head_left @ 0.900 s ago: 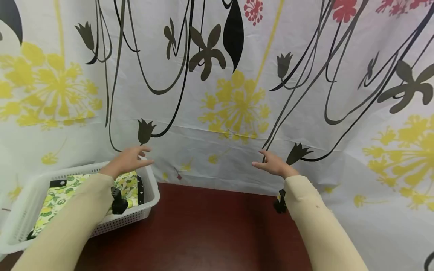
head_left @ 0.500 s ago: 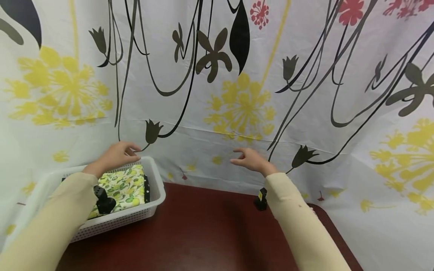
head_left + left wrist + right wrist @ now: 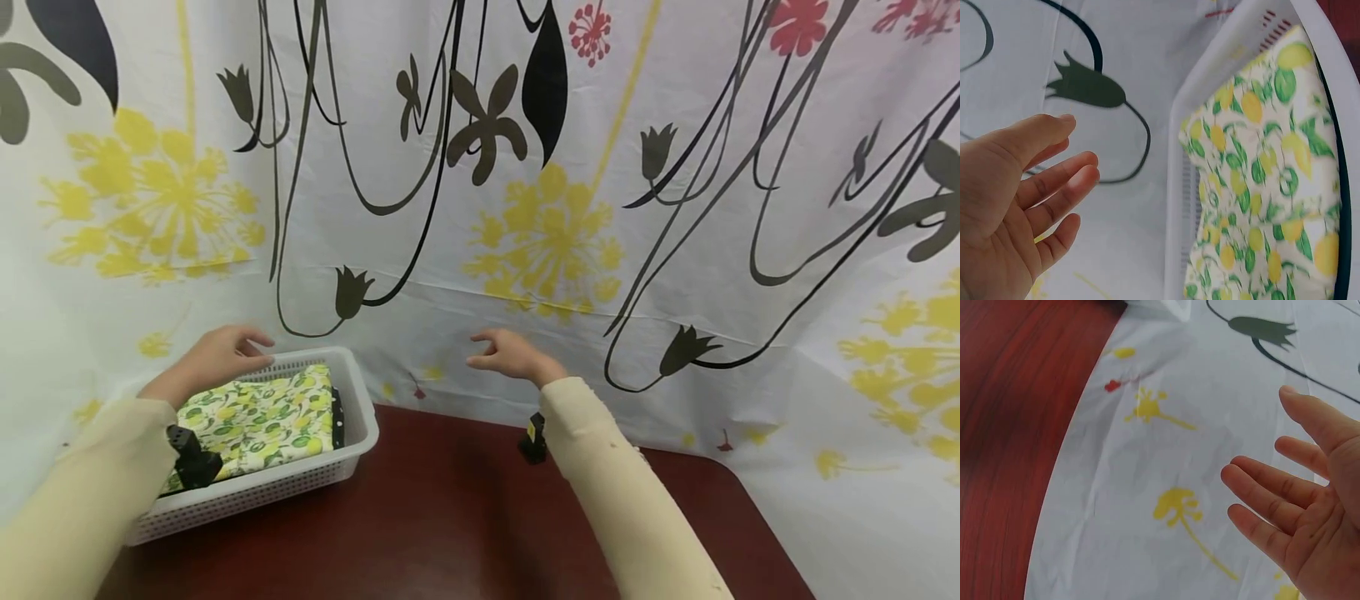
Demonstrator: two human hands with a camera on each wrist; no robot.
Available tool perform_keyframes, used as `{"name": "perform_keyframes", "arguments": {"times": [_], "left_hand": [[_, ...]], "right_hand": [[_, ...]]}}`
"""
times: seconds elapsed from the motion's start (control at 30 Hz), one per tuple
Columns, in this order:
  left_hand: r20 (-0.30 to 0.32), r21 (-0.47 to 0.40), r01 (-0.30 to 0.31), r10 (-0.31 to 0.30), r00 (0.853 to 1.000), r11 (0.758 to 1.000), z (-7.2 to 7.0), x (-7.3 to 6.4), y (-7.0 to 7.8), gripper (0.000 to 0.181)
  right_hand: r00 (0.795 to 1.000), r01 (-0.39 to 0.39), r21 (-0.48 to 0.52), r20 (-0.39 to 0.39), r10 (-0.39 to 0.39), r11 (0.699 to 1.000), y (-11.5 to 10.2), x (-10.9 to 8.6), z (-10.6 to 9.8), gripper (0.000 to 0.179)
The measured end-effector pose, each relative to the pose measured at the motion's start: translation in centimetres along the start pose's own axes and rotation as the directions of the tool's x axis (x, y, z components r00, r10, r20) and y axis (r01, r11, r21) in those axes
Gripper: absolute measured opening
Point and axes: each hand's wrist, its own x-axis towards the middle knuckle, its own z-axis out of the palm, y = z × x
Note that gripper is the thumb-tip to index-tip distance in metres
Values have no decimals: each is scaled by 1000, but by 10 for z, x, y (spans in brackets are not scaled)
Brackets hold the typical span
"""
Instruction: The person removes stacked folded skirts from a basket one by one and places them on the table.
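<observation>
A white plastic basket point(image 3: 364, 417) with perforated sides stands at the left of the table. Folded cloth point(image 3: 262, 412) printed with lemons and green leaves lies inside it, with a black, white-dotted edge at its right. Above the basket hovers my left hand point(image 3: 217, 360), fingers loosely bent and holding nothing; in the left wrist view the lemon cloth point(image 3: 1260, 181) shows beside that hand point(image 3: 1029, 200). My right hand point(image 3: 510, 353) hangs in the air over the table's back part, fingers relaxed and nothing in them. Its palm point(image 3: 1310, 519) faces the camera in the right wrist view.
The dark red wooden table point(image 3: 420, 508) has a rounded back right corner. Right behind it hangs a white curtain point(image 3: 420, 242) with yellow, grey and red flower prints. Black camera mounts point(image 3: 193, 458) sit on both wrists.
Both hands have moved left in the head view, the right one farther toward the middle. The view has turned slightly right, so the basket's contents show more behind my left arm.
</observation>
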Motion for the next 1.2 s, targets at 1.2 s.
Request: {"name": "perform_keyframes", "arguments": {"times": [1.2], "left_hand": [[111,-50,299,-292,950,953,5,-72,-100,52]], "right_hand": [[986,98,-55,144,-89,994,-72,74,92,51]]}}
